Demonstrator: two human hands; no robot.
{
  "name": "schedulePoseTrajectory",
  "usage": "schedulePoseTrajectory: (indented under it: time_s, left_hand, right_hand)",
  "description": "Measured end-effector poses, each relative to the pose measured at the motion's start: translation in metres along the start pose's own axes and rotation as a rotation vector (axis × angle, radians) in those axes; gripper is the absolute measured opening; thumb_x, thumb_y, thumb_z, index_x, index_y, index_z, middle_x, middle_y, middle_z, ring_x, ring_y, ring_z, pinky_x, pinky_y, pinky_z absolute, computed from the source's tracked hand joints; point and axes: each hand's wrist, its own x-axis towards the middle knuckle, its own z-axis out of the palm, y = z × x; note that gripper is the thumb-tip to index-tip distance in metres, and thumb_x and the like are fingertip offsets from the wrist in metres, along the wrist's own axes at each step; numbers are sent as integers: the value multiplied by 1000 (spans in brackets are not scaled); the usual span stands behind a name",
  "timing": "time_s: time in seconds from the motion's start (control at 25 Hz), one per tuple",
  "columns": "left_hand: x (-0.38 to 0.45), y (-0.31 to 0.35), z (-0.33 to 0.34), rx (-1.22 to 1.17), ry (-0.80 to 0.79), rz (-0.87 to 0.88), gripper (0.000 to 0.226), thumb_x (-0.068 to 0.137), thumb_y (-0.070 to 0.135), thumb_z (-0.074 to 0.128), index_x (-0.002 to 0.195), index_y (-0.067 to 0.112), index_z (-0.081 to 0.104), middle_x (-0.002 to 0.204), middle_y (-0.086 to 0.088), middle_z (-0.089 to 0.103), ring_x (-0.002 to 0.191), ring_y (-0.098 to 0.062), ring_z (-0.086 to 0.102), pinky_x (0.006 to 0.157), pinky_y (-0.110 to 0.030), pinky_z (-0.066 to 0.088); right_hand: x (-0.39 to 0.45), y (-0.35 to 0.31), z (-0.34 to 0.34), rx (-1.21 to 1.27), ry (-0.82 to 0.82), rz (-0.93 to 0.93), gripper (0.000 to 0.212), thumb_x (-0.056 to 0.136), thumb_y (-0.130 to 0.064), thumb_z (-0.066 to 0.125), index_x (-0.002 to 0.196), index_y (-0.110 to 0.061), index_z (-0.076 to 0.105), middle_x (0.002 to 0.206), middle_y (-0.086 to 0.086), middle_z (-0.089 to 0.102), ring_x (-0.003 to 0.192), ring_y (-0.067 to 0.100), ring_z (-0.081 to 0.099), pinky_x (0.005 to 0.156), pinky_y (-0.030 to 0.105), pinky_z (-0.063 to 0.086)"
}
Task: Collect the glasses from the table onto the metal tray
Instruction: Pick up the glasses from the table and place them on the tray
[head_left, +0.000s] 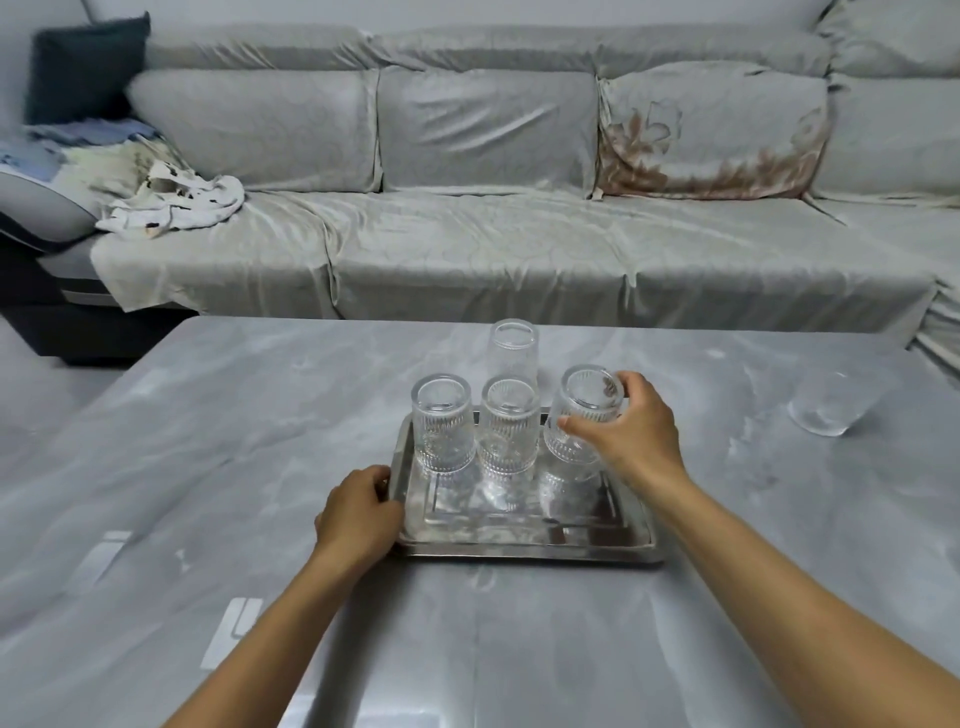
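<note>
The right hand (631, 434) has its fingers (582, 423) closed around a ribbed clear glass (579, 421), inverted and tilted, held at the right far corner of the metal tray (519, 540); whether its rim touches the tray cannot be told. Just left of those fingers, two matching ribbed glasses stand upside down on the tray: the middle glass (509, 426) and the left glass (442, 423). Beyond the fingers, a taller, smoother tumbler (513, 353) stands inverted at the tray's far edge. The left hand (358, 514) has its fingers curled over the tray's left rim, gripping it. The tray is rectangular, polished and reflective, mirroring the glasses. Well to the right of the right hand's fingers, one more clear glass (826, 408) stands alone on the desk (208, 441). The desk surface is grey, marbled and glossy. Behind it runs a grey covered sofa (483, 228) with back cushions, a dark pillow (85, 65) and crumpled cloths (171, 202) at its left end.
</note>
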Motion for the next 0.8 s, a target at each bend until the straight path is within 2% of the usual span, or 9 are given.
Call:
schedulePoseTrajectory:
  time_s: [0.08, 0.24, 0.32, 0.44, 0.52, 0.6, 0.68, 0.72, 0.8]
  left_hand:
    - [2, -5, 2, 3, -9, 25, 6, 77, 15, 58, 75, 16, 63, 76, -4, 67, 82, -34, 62, 77, -45, 54]
    - [9, -11, 7, 12, 4, 67, 7, 80, 17, 56, 80, 17, 63, 83, -5, 66, 84, -32, 62, 81, -47, 53]
    - [9, -12, 6, 20, -11, 62, 9, 81, 18, 55, 83, 17, 63, 85, -4, 66, 84, -31, 62, 81, -48, 53]
    - [7, -9, 4, -19, -55, 33, 10, 79, 17, 56, 83, 19, 65, 86, -3, 68, 87, -32, 64, 84, -50, 53]
    - [3, -2, -3, -61, -55, 0, 11, 75, 16, 58, 82, 22, 64, 90, -2, 69, 95, -34, 64, 88, -48, 52]
    - [2, 7, -17, -100, 61, 20, 31, 76, 18, 64, 106, 24, 65, 111, -5, 67, 107, -32, 61, 95, -47, 49]
    - [2, 24, -31, -124, 258, 158, 49, 77, 18, 67, 125, 22, 57, 122, -5, 63, 107, -26, 60, 94, -47, 49]
    - [4, 41, -35, -128, 322, 239, 50, 77, 19, 67, 126, 23, 56, 122, -4, 63, 106, -25, 59, 93, -47, 49]
    - [15, 83, -34, -48, 310, 351, 49, 79, 24, 65, 127, 23, 54, 124, -4, 62, 110, -26, 58, 95, -48, 48]
  right_hand:
    - [3, 3, 11, -32, -19, -23, 73, 58, -39, 89, 119, -21, 52, 114, 0, 64, 101, 21, 62, 89, 44, 53]
    - [6, 12, 16, -50, -20, -35, 75, 57, -44, 88, 116, -26, 46, 101, -10, 58, 89, 15, 59, 76, 32, 49]
    - [5, 17, 15, -60, -30, -28, 78, 56, -47, 88, 116, -27, 44, 102, -9, 59, 88, 15, 57, 77, 32, 49]
    - [2, 16, 14, -58, -76, 6, 84, 59, -44, 88, 125, -24, 40, 118, 0, 64, 99, 21, 60, 86, 39, 52]
    - [-9, 13, 10, -21, -114, 32, 96, 63, -37, 89, 139, -22, 32, 138, 8, 56, 117, 27, 57, 96, 38, 48]
    - [-33, 15, -1, 80, -87, 29, 99, 65, -34, 88, 143, -34, 27, 147, -8, 48, 127, 18, 51, 99, 27, 43]
    - [-65, 13, -14, 180, -54, -43, 85, 68, -29, 86, 126, -60, 32, 129, -42, 47, 111, -7, 52, 89, 8, 39]
    - [-78, 10, -16, 209, -61, -57, 79, 69, -27, 84, 121, -61, 34, 121, -45, 47, 106, -12, 51, 86, 6, 39]
    - [-95, 5, -10, 223, -132, -60, 70, 72, -27, 80, 127, -46, 41, 126, -30, 47, 112, -5, 48, 96, 18, 41]
